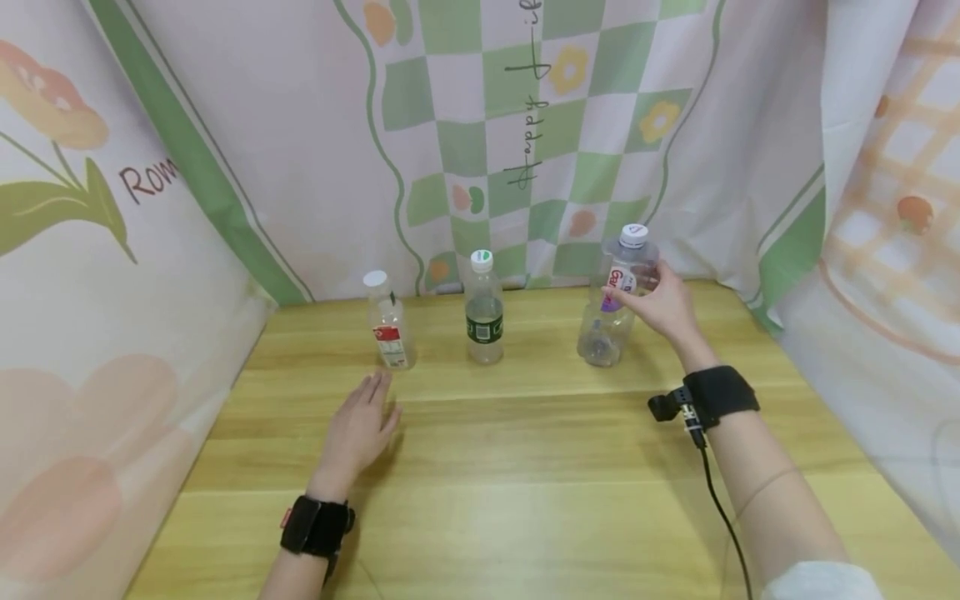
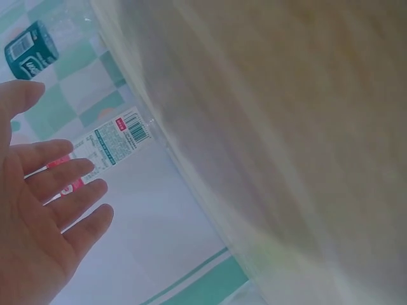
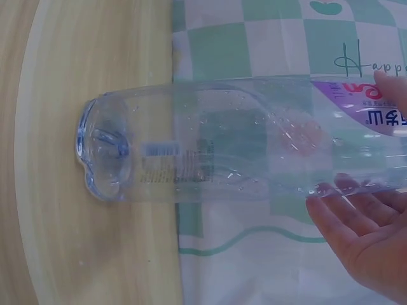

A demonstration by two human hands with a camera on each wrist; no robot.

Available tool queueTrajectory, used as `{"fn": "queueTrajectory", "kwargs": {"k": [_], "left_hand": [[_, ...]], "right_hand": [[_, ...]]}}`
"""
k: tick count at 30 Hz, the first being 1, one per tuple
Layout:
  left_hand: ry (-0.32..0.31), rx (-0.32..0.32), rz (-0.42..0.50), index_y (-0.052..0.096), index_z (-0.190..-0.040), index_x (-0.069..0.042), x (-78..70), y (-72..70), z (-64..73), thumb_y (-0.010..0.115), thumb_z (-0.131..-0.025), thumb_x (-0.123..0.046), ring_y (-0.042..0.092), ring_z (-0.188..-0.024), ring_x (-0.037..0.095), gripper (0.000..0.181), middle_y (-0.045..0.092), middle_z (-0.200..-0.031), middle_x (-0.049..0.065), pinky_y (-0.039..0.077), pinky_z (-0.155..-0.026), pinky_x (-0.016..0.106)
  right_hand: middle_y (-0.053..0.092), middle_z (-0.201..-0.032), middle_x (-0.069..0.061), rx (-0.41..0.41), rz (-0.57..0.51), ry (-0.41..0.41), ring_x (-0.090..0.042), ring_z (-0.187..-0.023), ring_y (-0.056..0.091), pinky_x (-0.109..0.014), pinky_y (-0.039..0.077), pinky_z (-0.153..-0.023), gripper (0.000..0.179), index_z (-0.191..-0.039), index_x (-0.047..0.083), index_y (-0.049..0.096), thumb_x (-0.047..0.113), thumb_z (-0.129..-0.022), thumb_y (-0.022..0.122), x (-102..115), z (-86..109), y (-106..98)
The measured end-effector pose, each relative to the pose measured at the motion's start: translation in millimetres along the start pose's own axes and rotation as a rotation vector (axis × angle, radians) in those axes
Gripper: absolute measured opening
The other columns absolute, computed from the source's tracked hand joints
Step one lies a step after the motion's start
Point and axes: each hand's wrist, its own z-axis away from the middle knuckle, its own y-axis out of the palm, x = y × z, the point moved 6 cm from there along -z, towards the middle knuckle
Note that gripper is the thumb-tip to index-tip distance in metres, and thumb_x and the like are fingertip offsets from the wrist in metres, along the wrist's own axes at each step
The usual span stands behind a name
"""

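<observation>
My right hand (image 1: 666,307) grips a large clear plastic bottle (image 1: 600,329) with a white cap by its upper part, at the right of the table. In the right wrist view, fingers (image 3: 356,222) and thumb lie on opposite sides of this bottle (image 3: 222,143), beside its purple and white label. On the left, my left hand (image 1: 358,429) has its fingers extended just in front of a small clear bottle (image 1: 390,342) with a red and white label, and holds nothing. Between them stands a clear bottle (image 1: 485,329) with a dark green label. All three look empty.
The wooden table (image 1: 517,467) carries the bottles near its back edge. A patterned curtain (image 1: 502,142) hangs right behind them, with more cloth at both sides. From the right wrist strap (image 1: 720,396) a black cable (image 1: 723,517) runs down along the forearm.
</observation>
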Motion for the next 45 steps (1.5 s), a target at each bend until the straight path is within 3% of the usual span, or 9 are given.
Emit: {"fn": "queueTrajectory", "kwargs": {"k": [7, 12, 18, 23, 30, 34, 38, 42, 45], "left_hand": [[0.008, 0.003, 0.022, 0.041, -0.154, 0.005, -3.1, -1.7, -2.2, 0.062, -0.104, -0.03, 0.045, -0.144, 0.045, 0.065, 0.044, -0.157, 0.027, 0.039, -0.12, 0.056], [-0.016, 0.057, 0.144, 0.036, -0.159, -0.001, -7.6, -1.3, -4.4, 0.068, -0.1, -0.035, 0.042, -0.146, 0.044, 0.075, 0.039, -0.162, 0.025, 0.04, -0.117, 0.061], [-0.018, 0.097, 0.271, 0.03, -0.163, -0.01, -17.9, -3.1, -8.3, 0.079, -0.09, -0.045, 0.039, -0.149, 0.042, 0.095, 0.034, -0.166, 0.021, 0.038, -0.118, 0.062], [-0.003, 0.095, 0.308, 0.032, -0.162, -0.009, -27.2, -5.8, -11.4, 0.084, -0.085, -0.047, 0.038, -0.15, 0.04, 0.101, 0.035, -0.166, 0.02, 0.036, -0.121, 0.06], [0.028, 0.095, 0.364, 0.035, -0.162, -0.013, -41.4, -3.1, -10.7, 0.087, -0.08, -0.048, 0.042, -0.148, 0.039, 0.103, 0.038, -0.165, 0.016, 0.038, -0.119, 0.06], [0.043, 0.121, 0.389, 0.032, -0.163, -0.016, -50.6, 1.0, -9.5, 0.088, -0.077, -0.052, 0.042, -0.148, 0.038, 0.109, 0.037, -0.166, 0.013, 0.039, -0.119, 0.06], [0.06, 0.137, 0.404, 0.032, -0.163, -0.015, -58.8, 1.7, -8.8, 0.09, -0.074, -0.054, 0.043, -0.147, 0.039, 0.113, 0.038, -0.165, 0.014, 0.039, -0.118, 0.061], [0.071, 0.134, 0.425, 0.036, -0.161, -0.014, -65.1, 0.1, -7.9, 0.092, -0.072, -0.051, 0.046, -0.145, 0.04, 0.112, 0.042, -0.163, 0.015, 0.041, -0.116, 0.062], [0.081, 0.135, 0.438, 0.037, -0.161, -0.014, -69.6, -0.4, -7.9, 0.094, -0.07, -0.048, 0.049, -0.142, 0.041, 0.113, 0.045, -0.161, 0.016, 0.042, -0.115, 0.062]], "right_hand": [[0.052, -0.145, -0.034, -0.011, -0.014, -0.044, -0.052, -0.131, 0.054, -0.062, 0.048, -0.109, 0.085, -0.149, -0.006, 0.041, 0.039, -0.09, 0.081, 8, 14.4, -5], [0.054, -0.142, -0.035, 0.012, -0.007, -0.079, -0.053, -0.129, 0.055, -0.062, 0.052, -0.104, 0.084, -0.148, -0.006, 0.042, 0.039, -0.09, 0.081, 22, 32.6, -2], [0.058, -0.136, -0.035, 0.068, -0.058, -0.124, -0.052, -0.126, 0.059, -0.061, 0.054, -0.1, 0.075, -0.147, -0.004, 0.044, 0.027, -0.09, 0.081, 39, 54.1, 15], [0.058, -0.139, -0.033, 0.155, -0.169, -0.15, -0.048, -0.126, 0.059, -0.055, 0.055, -0.104, 0.078, -0.151, -0.006, 0.039, 0.013, -0.088, 0.081, 48, 70.2, 35], [0.06, -0.136, -0.036, 0.257, -0.344, -0.239, -0.052, -0.122, 0.061, -0.023, 0.06, -0.09, 0.072, -0.146, -0.012, 0.038, -0.003, -0.085, 0.075, 62, 94.3, 72], [0.059, -0.133, -0.039, 0.288, -0.412, -0.291, -0.053, -0.117, 0.063, -0.023, 0.061, -0.085, 0.071, -0.145, -0.014, 0.038, -0.004, -0.084, 0.073, 73, 107.3, 90], [0.057, -0.134, -0.039, 0.318, -0.566, -0.344, -0.031, -0.116, 0.069, -0.028, 0.061, -0.091, 0.076, -0.146, -0.015, 0.033, -0.008, -0.081, 0.071, 81, 115.4, 103], [0.065, -0.134, -0.013, 0.338, -0.726, -0.409, -0.007, -0.117, 0.066, -0.03, 0.058, -0.099, 0.08, -0.147, -0.018, 0.029, -0.01, -0.079, 0.071, 86, 120.3, 114], [0.066, -0.131, 0.009, 0.351, -0.815, -0.447, -0.005, -0.118, 0.065, -0.03, 0.057, -0.101, 0.083, -0.147, -0.019, 0.026, -0.006, -0.08, 0.073, 89, 124.4, 118]]}}
